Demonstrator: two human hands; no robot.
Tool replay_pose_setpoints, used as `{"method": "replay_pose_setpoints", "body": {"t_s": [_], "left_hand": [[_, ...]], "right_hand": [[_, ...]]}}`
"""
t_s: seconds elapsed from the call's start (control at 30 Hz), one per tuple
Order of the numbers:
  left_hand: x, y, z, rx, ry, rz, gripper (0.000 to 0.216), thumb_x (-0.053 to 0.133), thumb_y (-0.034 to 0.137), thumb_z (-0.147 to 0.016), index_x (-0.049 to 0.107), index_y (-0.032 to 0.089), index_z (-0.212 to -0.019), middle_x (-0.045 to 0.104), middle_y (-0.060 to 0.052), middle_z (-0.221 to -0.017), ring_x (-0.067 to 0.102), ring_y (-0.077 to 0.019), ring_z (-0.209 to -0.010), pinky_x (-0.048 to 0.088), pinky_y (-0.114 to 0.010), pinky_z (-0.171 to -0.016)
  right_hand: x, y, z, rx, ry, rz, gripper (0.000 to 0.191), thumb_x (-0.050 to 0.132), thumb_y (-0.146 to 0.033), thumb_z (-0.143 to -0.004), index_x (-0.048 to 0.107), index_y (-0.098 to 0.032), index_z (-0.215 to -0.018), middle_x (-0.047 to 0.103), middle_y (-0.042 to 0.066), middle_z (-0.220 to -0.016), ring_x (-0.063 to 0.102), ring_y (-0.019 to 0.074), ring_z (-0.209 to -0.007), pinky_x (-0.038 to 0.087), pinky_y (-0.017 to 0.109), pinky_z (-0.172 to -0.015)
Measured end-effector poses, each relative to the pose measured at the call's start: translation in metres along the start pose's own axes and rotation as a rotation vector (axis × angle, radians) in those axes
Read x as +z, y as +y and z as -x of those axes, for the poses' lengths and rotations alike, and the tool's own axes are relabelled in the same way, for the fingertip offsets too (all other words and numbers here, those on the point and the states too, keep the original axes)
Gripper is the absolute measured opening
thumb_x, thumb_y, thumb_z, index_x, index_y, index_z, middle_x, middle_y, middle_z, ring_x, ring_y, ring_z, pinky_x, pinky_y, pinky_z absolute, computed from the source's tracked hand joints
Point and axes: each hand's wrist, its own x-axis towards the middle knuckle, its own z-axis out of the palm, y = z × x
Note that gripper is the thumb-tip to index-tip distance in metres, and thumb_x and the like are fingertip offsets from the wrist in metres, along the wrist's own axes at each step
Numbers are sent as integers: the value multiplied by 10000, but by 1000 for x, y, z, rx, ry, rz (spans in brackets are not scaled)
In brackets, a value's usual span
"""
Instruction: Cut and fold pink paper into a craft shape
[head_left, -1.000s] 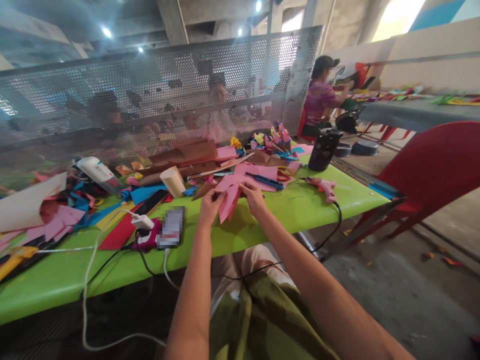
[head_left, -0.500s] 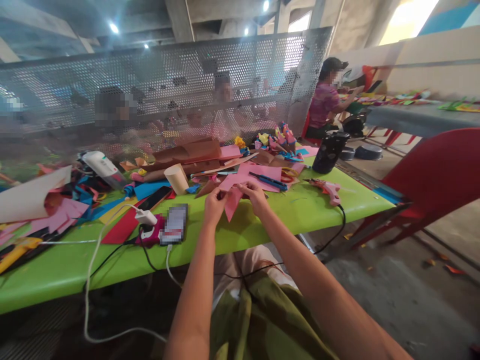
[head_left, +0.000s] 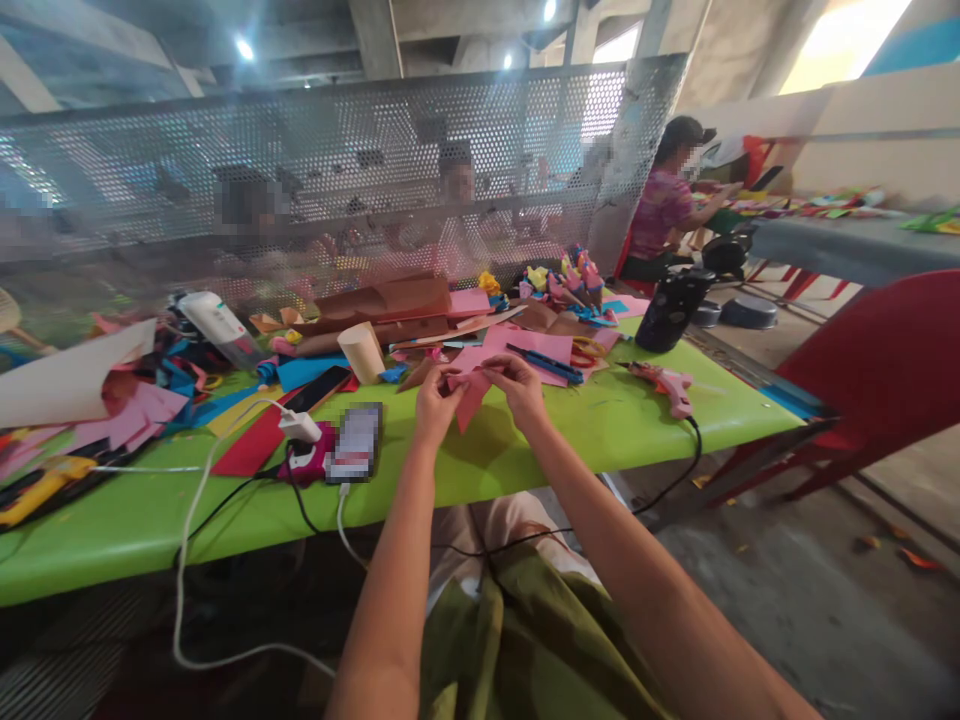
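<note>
My left hand (head_left: 435,402) and my right hand (head_left: 519,386) pinch a small folded piece of pink paper (head_left: 470,394) between them, just above the green table (head_left: 570,425). Both hands have their fingers closed on its top edge, and its pointed end hangs down. Behind the hands lie more pink sheets (head_left: 536,348) with a blue craft knife (head_left: 544,364) on them. A pink glue gun (head_left: 664,381) rests to the right of my right hand.
A phone (head_left: 356,443) and a white charger (head_left: 301,427) with cables lie left of my hands. Paper scraps, a cream paper cup (head_left: 362,352) and a white bottle (head_left: 216,322) crowd the table's back. A perforated metal screen (head_left: 337,160) stands behind. A red chair (head_left: 885,370) is at right.
The pink paper has been folded smaller and narrower between my hands. The hands have stayed at about the same place above the table.
</note>
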Motion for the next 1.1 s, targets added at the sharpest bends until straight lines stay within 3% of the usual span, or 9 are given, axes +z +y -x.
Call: {"method": "replay_pose_setpoints", "body": {"t_s": [0.3,0.47,0.63,0.9,1.1], "left_hand": [[-5,-13,-3,89,20,-92,294,789,252,-689,680,186,-954,733,-36,-866,692,-167,-802,523,-274,-751],[-4,-14,-4,71,56,-98,242,784,238,-670,694,184,-888,732,-32,-836,667,-156,-752,498,-249,-683],[-6,-13,-4,54,67,-61,222,800,246,-653,677,184,-827,704,-12,-805,631,-147,-726,487,-256,-701],[-6,-14,-3,-20,43,2,309,823,313,-640,682,176,-879,707,-22,-838,635,-151,-761,484,-266,-740],[-5,-10,-2,-91,31,21,313,819,411,-648,722,173,-827,719,-23,-774,637,-168,-743,492,-273,-705]], "right_hand": [[0,1,2,-29,-8,43,325,823,-370,-604,682,-244,-869,677,-11,-851,543,146,-689,458,283,-655],[-2,4,1,-35,-21,79,273,819,-344,-601,654,-226,-783,716,37,-987,619,173,-794,494,309,-739],[-2,8,1,-33,-35,78,264,804,-382,-617,625,-224,-730,734,50,-906,668,216,-876,517,351,-810],[-3,9,-1,-40,-9,109,252,799,-364,-611,605,-227,-696,664,-8,-682,600,174,-672,488,319,-674],[-1,7,0,-32,-20,99,274,810,-366,-605,600,-234,-720,651,-11,-704,583,165,-676,481,306,-661]]}}
